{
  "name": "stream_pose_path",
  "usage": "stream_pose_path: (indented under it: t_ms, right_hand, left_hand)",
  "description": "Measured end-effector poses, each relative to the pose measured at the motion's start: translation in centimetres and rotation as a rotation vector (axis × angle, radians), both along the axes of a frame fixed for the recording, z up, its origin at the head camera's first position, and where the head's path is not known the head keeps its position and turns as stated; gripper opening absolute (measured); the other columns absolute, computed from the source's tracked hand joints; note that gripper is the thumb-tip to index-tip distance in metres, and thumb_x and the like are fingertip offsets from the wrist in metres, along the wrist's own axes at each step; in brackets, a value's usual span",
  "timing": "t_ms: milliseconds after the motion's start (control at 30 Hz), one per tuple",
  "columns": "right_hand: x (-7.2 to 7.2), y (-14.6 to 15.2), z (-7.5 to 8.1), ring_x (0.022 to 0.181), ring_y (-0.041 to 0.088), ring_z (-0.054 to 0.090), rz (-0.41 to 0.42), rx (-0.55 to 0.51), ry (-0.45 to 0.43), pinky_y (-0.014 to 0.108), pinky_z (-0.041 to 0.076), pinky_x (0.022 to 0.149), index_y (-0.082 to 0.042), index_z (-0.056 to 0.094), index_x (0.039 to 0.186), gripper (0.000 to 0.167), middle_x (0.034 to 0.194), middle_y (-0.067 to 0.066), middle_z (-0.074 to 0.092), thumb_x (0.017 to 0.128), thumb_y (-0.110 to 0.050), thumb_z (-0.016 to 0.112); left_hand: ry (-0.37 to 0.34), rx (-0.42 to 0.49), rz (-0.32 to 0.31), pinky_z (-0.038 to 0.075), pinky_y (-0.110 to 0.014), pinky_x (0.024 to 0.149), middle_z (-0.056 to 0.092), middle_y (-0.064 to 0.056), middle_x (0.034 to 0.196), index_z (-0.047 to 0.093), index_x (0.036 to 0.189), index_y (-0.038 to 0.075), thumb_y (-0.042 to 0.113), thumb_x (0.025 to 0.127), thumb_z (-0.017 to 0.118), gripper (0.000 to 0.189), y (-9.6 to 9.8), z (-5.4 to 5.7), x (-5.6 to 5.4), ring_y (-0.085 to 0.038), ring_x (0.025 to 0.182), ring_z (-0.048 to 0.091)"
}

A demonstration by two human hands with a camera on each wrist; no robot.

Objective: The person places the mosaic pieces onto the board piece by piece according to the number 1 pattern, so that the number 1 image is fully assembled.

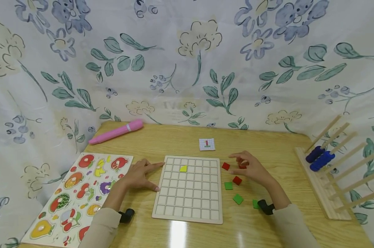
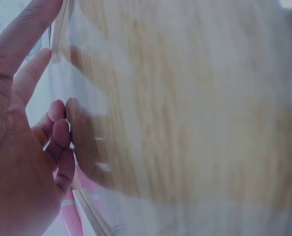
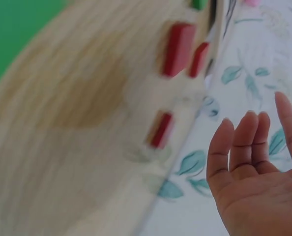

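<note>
A pale wooden grid board (image 1: 187,193) lies mid-table, a yellow tile (image 1: 183,168) in one of its upper squares. At the board's left edge, my left hand (image 1: 138,175) touches the rim with extended thumb and index finger; in the left wrist view its other fingers bend against the tabletop (image 2: 185,123). My right hand (image 1: 250,167) hovers right of the board with parted fingers and holds nothing. Around it lie red tiles (image 1: 237,180), one partly hidden by the fingers. Nearer me are green tiles (image 1: 238,199), one partly covered by the black wrist camera (image 1: 265,207).
Behind the board lies a small printed card (image 1: 207,144) with a red and green pattern. A fruit puzzle board (image 1: 78,193) lies left, a pink pen-shaped object (image 1: 117,133) at the back left. On the right stands a wooden peg rack (image 1: 326,193) with blue rings (image 1: 321,161).
</note>
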State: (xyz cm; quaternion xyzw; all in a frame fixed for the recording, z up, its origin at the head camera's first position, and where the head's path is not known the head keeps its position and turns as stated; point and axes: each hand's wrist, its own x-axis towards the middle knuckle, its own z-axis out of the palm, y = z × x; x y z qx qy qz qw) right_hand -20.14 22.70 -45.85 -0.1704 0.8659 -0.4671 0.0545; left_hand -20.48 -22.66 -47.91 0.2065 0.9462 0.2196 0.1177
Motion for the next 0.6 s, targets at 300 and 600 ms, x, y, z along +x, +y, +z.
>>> stream_pose_path:
  t_ms: [300, 600]
  right_hand:
    - [-0.4, 3.5, -1.2, 0.094, 0.026, 0.045, -0.049, 0.005, -0.035, 0.031, 0.046, 0.082, -0.005, 0.062, 0.131, 0.051, 0.103, 0.015, 0.051, 0.086, -0.02, 0.078]
    - [-0.9, 5.0, -1.7, 0.087, 0.02, 0.044, -0.045, -0.017, -0.097, 0.028, 0.042, 0.074, -0.003, 0.061, 0.132, 0.05, 0.101, 0.014, 0.049, 0.088, -0.019, 0.076]
  left_hand:
    - [-0.015, 0.011, 0.005, 0.024, -0.035, 0.075, 0.039, -0.001, 0.094, 0.048, 0.148, 0.031, 0.061, 0.063, 0.084, 0.097, 0.1, 0.2, 0.2, -0.017, 0.083, 0.032]
    - [-0.004, 0.012, 0.0, 0.023, -0.036, 0.074, 0.038, -0.001, 0.093, 0.048, 0.148, 0.031, 0.06, 0.063, 0.085, 0.097, 0.1, 0.3, 0.1, -0.017, 0.082, 0.031]
